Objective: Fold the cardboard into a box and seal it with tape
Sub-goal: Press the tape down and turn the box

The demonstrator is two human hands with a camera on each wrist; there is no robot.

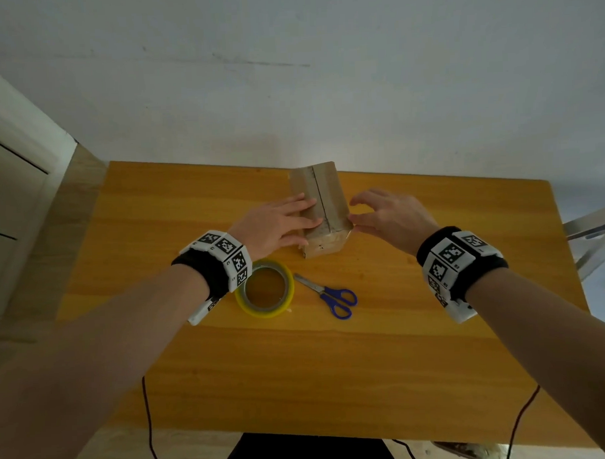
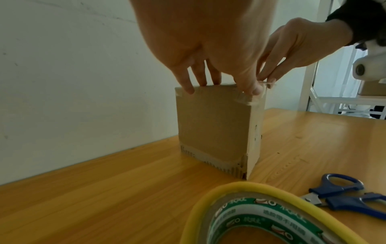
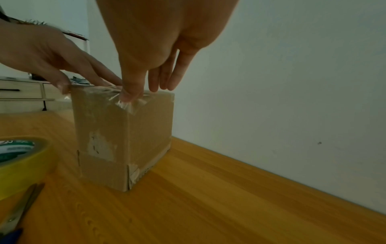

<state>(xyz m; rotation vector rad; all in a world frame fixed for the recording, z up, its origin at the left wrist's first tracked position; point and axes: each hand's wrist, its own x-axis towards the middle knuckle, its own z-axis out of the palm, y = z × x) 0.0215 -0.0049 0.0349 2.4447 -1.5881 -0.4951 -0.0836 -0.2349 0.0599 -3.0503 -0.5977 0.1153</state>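
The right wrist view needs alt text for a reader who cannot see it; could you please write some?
A right hand presses a wrinkled strip of clear tape onto the top corner of a small brown cardboard box standing on an orange wooden table. The left hand lies on the box top; a yellow tape roll sits nearby.

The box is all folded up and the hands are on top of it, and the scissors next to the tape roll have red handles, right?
Not quite: the scissors have blue handles, not red, as the head view shows. The rest holds: the box is folded, both hands are on top of it, and the scissors lie beside the tape roll.
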